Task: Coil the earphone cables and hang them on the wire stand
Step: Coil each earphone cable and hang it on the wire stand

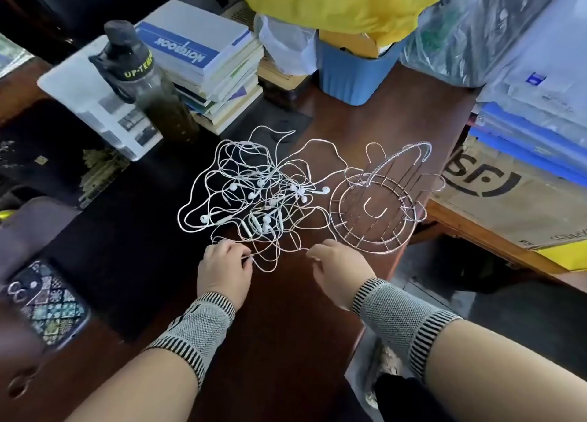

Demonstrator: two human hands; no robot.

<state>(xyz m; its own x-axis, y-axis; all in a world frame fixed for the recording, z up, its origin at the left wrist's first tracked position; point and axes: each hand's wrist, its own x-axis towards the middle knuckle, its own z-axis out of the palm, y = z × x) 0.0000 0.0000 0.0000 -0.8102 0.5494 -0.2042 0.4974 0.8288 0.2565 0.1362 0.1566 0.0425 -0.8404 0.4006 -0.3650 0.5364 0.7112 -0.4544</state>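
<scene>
The left hand (224,270) pinched one cable at the near edge of the tangled earphones (254,199) on the bench (286,342); the right hand (336,270) pinched another strand. Pulling could tighten knots or drag the wire stand (374,208) just beside.

1. The left hand (224,270) is bare, as is the forearm; a knitted grey wrist band (193,329) with black-and-white striped edges wraps the wrist.
2. The right hand (337,274) is bare too; a matching grey band (401,321), striped at both edges, covers its wrist.
</scene>
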